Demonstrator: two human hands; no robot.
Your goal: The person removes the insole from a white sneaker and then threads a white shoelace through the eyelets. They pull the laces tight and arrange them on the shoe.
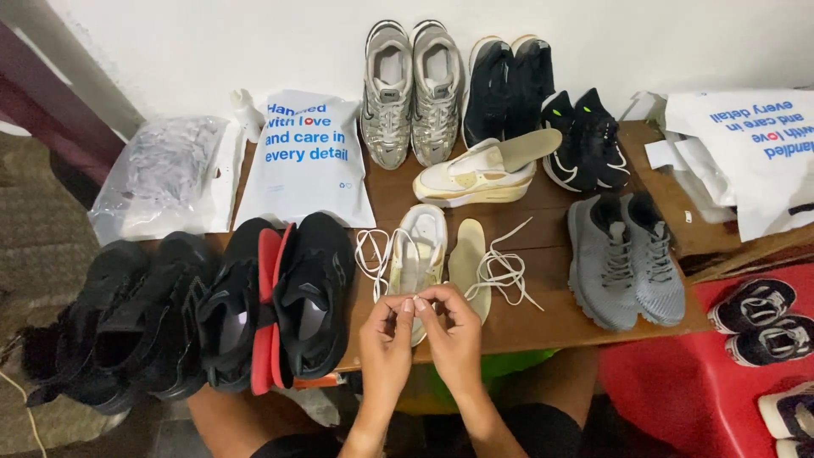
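Head camera looks down on the left hand point(386, 339) and right hand point(454, 326), fingers pinched together on a white lace point(500, 267) at the near end of a cream shoe point(417, 254) lying on the bench point(551, 318). Its loose insole point(468, 259) lies just beside it (touching the lace's loops). Black shoes with red insoles point(271, 301) crowd the left. Farther back, the matching cream shoe point(475, 174). A tug on the tangled lace could likely knot it or drag the insole off the edge.
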